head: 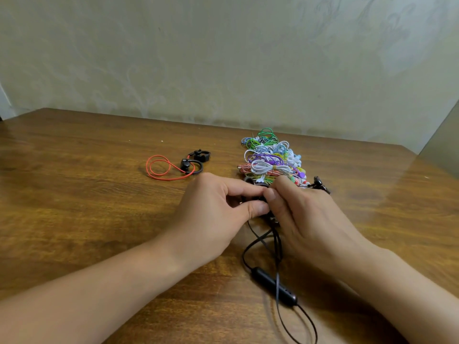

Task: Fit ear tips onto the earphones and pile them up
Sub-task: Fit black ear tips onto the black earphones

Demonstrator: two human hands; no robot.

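Earphones on a black cable [274,285] sit between the two hands over the near middle of the counter [87,194], the earbud itself mostly hidden by the fingers. The left hand [218,207] pinches it from the left between thumb and curled forefinger; the right hand [305,219] meets it from the right, its fingers [270,194] curled in and touching the left thumb tip. Whether an ear tip lies under them I cannot tell. Both hands are equally close, so the fit likely turns on a push along the left-to-right line between them. The cable with its inline remote trails back toward the person. Just beyond the hands lies a heap of coloured bundled earphones [270,160]; to the left, well apart, a red-corded pair [178,166]. The counter is glossy brown wood against a pale patterned wall [223,58].
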